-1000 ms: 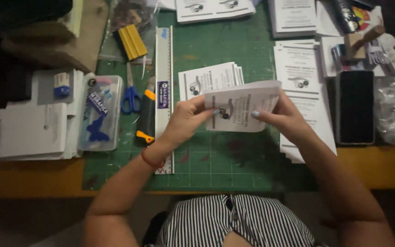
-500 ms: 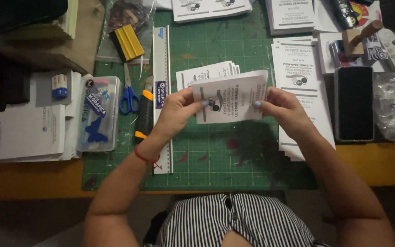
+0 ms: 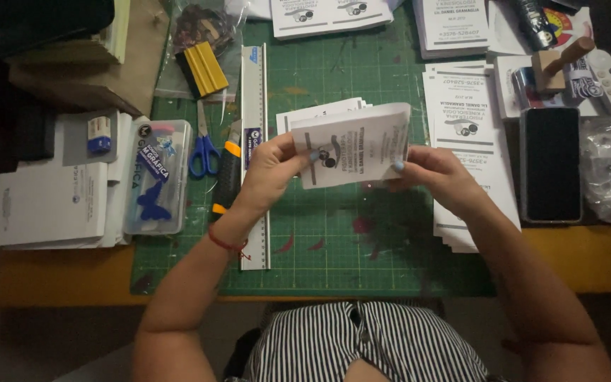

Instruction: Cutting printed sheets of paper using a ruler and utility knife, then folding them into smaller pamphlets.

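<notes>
Currently, seen from the head camera: wooden counter [image 3: 588, 258], yellow-brown along its near edge, carries a green cutting mat [image 3: 334, 240] with a printed grid. Both hands are raised over the mat's middle.

Largest items first. White printed sheets lie stacked at right [image 3: 472, 141], overlapping the mat's right edge; more sheets at the top edge. A white box [image 3: 51, 205] sits far left, off the mat. A dark phone [image 3: 549, 164] lies screen-up, just right of the stack. A metal ruler [image 3: 254, 141] runs lengthwise down the mat's left part. A clear plastic case [image 3: 157, 177] with blue contents sits beside the mat's left edge. Blue-handled scissors [image 3: 203, 145] and a craft knife [image 3: 226, 173] lie between case and ruler. A yellow squeegee [image 3: 204, 69] is at upper left.

The held item: a small bundle of leaflets [image 3: 355, 145], white with dark print, lifted clear of the mat, tilted slightly up at right. Left hand [image 3: 270, 173] pinches its left edge, thumb on top. Right hand [image 3: 436, 170] grips the right edge, fingers curled beneath.

Judgement: step in hand looks like squaring or checking the cut bundle. The next move likely calls for an even grip on both edges so that the sheets do not fan or slip.
</notes>
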